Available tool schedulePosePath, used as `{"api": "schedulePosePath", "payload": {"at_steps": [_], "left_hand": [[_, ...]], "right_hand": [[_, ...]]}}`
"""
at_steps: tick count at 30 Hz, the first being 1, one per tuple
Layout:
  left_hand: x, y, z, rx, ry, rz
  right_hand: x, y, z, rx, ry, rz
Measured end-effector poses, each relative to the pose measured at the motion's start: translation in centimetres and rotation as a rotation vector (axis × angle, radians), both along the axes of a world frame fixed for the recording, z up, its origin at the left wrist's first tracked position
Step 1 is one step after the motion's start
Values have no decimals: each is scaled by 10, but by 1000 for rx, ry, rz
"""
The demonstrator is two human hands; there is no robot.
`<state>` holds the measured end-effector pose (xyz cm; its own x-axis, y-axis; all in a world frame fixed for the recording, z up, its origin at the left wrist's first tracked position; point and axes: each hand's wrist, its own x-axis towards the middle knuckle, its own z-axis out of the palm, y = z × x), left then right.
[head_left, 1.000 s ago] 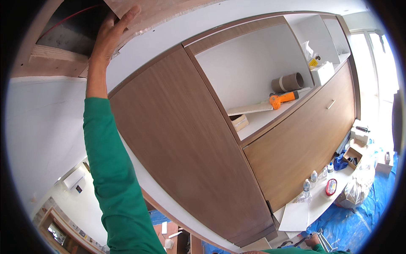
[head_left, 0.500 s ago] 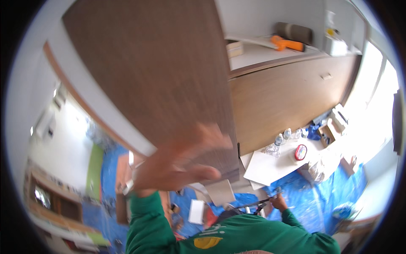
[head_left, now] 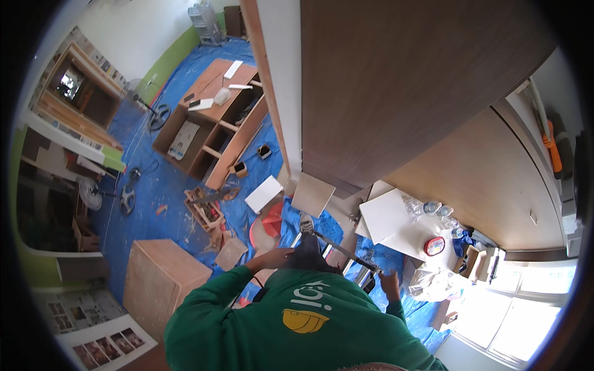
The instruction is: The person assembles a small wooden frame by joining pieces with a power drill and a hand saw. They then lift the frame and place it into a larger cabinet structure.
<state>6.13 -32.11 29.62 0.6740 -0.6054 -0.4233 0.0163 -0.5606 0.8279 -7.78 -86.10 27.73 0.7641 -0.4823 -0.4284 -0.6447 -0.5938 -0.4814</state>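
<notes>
My right hand [head_left: 390, 285] is low at my right side, its fingers closed at the end of a long dark bar [head_left: 341, 250]. The bar slants across in front of my legs, with silvery metal parts around it; its full shape is partly hidden. My left hand [head_left: 276, 257] is bent in at my waist against my dark trousers, its fingertips hidden there. A grey shoe [head_left: 306, 224] of mine shows below. Ahead stands a tall dark brown wood panel [head_left: 396, 80], with neither hand on it.
On the right a low white table [head_left: 391, 216] holds bottles and a red-lidded tub [head_left: 434, 246], beside a brown cabinet front [head_left: 489, 167]. Blue sheeting [head_left: 167, 216] covers the floor. To the left are an open wooden cabinet [head_left: 210, 123], a toolbox [head_left: 204, 210], a wooden box [head_left: 164, 272] and fans.
My left hand has come down from in front of the brown panel to my waist. The view has turned left, showing more of the room. My right hand stays by the bar's end.
</notes>
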Motion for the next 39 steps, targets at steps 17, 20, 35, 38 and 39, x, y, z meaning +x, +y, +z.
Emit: {"api": "schedulePosePath", "payload": {"at_steps": [17, 20, 35, 38, 39], "left_hand": [[19, -81, -5, -157, 306, -44], [21, -101, -10, -124, 300, -65], [50, -127, -8, -99, 268, -2], [58, -117, -13, -90, 223, -2], [64, -114, -15, -79, 211, 0]], "right_hand": [[19, -7, -11, 82, 95, 269], [18, 0, -13, 75, 167, 287], [48, -7, 23, 258, 134, 38], [39, -14, 10, 202, 91, 153], [39, -16, 7, 171, 58, 193]]}}
